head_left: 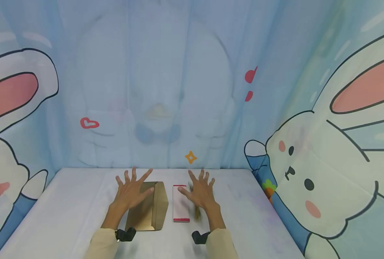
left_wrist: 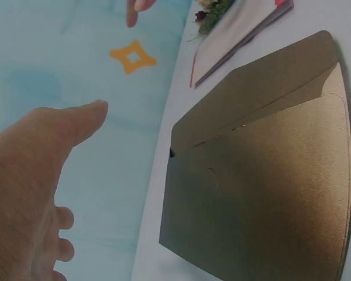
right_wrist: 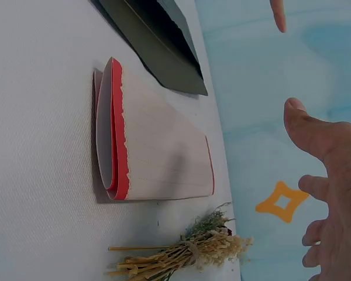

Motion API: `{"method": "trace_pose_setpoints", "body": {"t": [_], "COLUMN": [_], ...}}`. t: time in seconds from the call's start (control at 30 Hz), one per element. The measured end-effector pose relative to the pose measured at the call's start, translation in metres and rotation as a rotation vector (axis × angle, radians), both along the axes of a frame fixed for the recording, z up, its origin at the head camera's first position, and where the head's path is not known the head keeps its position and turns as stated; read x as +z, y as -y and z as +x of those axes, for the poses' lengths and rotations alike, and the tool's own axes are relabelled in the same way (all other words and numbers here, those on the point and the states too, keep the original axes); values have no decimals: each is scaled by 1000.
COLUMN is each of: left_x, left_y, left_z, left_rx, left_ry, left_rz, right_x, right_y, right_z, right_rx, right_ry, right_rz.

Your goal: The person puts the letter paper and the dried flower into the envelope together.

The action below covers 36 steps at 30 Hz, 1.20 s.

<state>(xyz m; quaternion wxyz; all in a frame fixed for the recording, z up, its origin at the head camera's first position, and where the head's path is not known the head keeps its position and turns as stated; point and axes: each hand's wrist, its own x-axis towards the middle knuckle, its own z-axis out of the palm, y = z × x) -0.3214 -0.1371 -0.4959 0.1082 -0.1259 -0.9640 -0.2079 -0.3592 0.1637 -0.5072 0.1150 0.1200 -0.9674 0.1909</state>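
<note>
Both hands hover over a white table with fingers spread, holding nothing. Below my left hand lies a brown-gold envelope, its flap unfolded toward the middle. My right hand is above a folded sheet of pale paper with red edges and a small bunch of dried flowers. In the head view the right hand hides much of the bunch, and the left hand covers part of the envelope. The paper lies between envelope and flowers.
The white table reaches back to a light blue curtain with cartoon rabbits printed on it. Dark wrist-worn cameras sit at both wrists, just past beige sleeves.
</note>
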Motion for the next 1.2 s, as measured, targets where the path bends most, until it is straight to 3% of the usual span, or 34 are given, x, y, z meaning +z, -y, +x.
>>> {"method": "trace_pose_setpoints", "body": {"t": [0.27, 0.37, 0.53, 0.7, 0.93, 1.2], "left_x": [-11, -17, -26, -34, -42, -51], "left_y": [-5, -8, -12, -17, -26, -35], "left_z": [12, 17, 25, 34, 43, 44], "left_rx": [-21, -25, -36, -38, -45, -57], "left_ry": [19, 39, 65, 87, 133, 167], "left_rz": [12, 15, 37, 45, 67, 96], "right_x": [3, 3, 0, -6, -22, -35], "right_y": [9, 14, 22, 28, 29, 30], "right_z": [8, 10, 15, 20, 26, 34], "right_rx": [33, -5, -139, -240, -321, -412], "right_ry": [-92, -164, -253, -209, -17, -24], "right_rz": [-81, -84, -99, -159, -162, -227]}}
